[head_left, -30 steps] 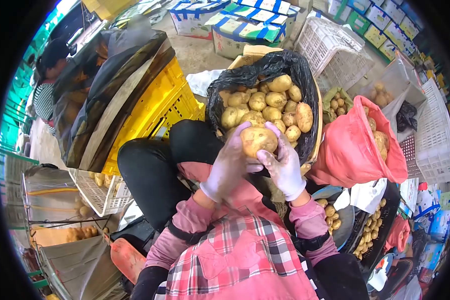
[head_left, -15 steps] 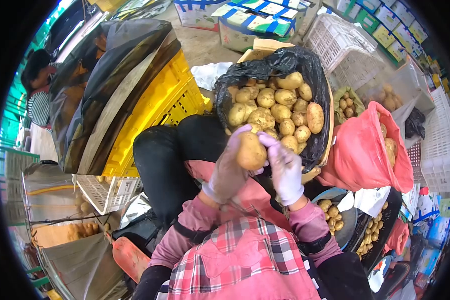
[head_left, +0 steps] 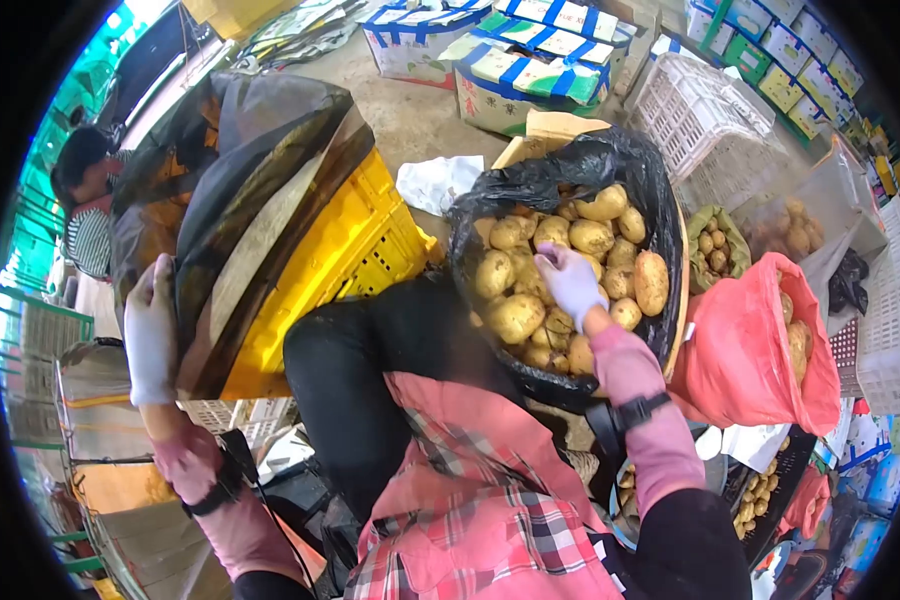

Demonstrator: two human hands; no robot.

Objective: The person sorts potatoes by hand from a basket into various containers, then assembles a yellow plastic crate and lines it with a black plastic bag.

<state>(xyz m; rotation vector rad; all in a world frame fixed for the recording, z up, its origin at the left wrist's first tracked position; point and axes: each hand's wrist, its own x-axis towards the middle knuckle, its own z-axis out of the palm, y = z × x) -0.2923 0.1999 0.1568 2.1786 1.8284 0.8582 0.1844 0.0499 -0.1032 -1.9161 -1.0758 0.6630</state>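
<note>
My left hand (head_left: 152,330), in a pale glove, reaches to the near side of a yellow crate with a dark sheet over it. Its fingers are stretched upward beside the dark sheet (head_left: 260,190), and I see no potato in them. My gloved right hand (head_left: 575,285) is over potatoes (head_left: 515,318) in a box lined with a black plastic bag (head_left: 625,160). Its fingers point down and left, close to or touching a potato (head_left: 552,232); the fingertips are partly hidden. Soil marks several of the potatoes.
The yellow crate (head_left: 320,290) stands at my left knee. A red bag (head_left: 745,345) and a green sack (head_left: 730,265), both with potatoes, are right of the box. White crates (head_left: 695,110) and cartons (head_left: 530,100) stand beyond. Another person (head_left: 88,215) is at far left.
My hands have moved apart from the potato they held before me. The left went far left to the covered crate; the right moved forward over the potato box. The view has shifted slightly.
</note>
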